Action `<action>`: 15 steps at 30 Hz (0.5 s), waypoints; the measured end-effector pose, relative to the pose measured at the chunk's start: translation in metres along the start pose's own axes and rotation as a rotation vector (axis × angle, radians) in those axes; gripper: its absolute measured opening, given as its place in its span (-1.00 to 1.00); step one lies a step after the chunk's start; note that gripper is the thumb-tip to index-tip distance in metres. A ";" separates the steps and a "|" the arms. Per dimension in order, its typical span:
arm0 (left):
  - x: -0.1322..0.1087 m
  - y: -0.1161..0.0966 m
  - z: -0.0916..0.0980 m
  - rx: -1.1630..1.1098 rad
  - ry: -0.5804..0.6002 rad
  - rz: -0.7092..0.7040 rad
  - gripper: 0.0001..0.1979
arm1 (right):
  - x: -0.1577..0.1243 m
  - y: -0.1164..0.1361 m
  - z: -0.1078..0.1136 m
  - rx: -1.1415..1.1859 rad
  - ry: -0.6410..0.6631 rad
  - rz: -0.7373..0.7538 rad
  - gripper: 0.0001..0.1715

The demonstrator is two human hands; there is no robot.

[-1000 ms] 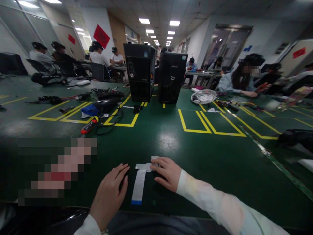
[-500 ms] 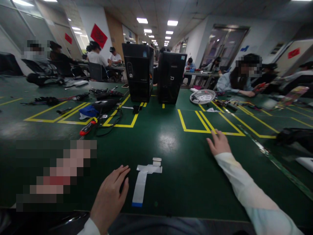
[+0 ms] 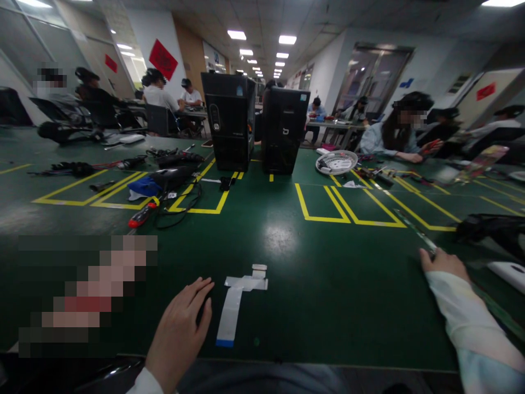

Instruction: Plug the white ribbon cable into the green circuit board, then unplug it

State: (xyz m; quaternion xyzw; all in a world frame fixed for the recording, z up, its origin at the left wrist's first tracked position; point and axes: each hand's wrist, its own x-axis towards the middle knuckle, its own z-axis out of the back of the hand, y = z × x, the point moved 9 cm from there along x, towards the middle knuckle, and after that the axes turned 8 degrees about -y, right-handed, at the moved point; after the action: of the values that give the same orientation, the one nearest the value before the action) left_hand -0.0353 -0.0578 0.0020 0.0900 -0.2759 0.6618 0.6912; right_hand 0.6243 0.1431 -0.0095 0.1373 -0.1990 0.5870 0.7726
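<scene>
A white flat ribbon cable (image 3: 230,314) with a blue end lies bent on the green table, in front of me and just left of the middle. Beside its left edge rests my left hand (image 3: 182,323), fingers stretched out and thumb apart, with a small gap to the cable. My right hand (image 3: 446,265) is far to the right, over the pale strip (image 3: 414,230) that runs across the table. Its thumb stands away from the fingers, which are partly hidden, and I see nothing held in it.
Two black computer towers (image 3: 228,123) stand at the back. Left lie a red-black screwdriver (image 3: 140,216), a blue cloth-like item (image 3: 143,187) and dark cables. A white basket (image 3: 337,162) holds small parts. At right are a white object (image 3: 508,276) and a seated co-worker (image 3: 396,131).
My right hand has moved right and toward me, from near the yellow tape lines to the pale strip. My left hand and the ribbon cable stay put; the view shifts slightly.
</scene>
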 end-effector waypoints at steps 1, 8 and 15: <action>0.000 0.000 0.000 0.001 0.000 -0.002 -0.61 | 0.000 -0.002 -0.003 -0.007 0.038 -0.036 -0.16; 0.000 -0.001 0.000 -0.003 0.002 -0.003 -0.61 | -0.007 0.004 -0.006 -0.019 0.169 -0.118 -0.15; 0.000 0.000 0.000 -0.009 0.023 0.022 -0.60 | -0.032 0.049 -0.002 0.093 0.174 0.088 -0.20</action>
State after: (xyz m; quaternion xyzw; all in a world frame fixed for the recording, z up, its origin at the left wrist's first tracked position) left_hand -0.0356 -0.0579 0.0018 0.0763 -0.2719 0.6691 0.6875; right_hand 0.5703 0.1301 -0.0271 0.1126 -0.1093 0.6386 0.7534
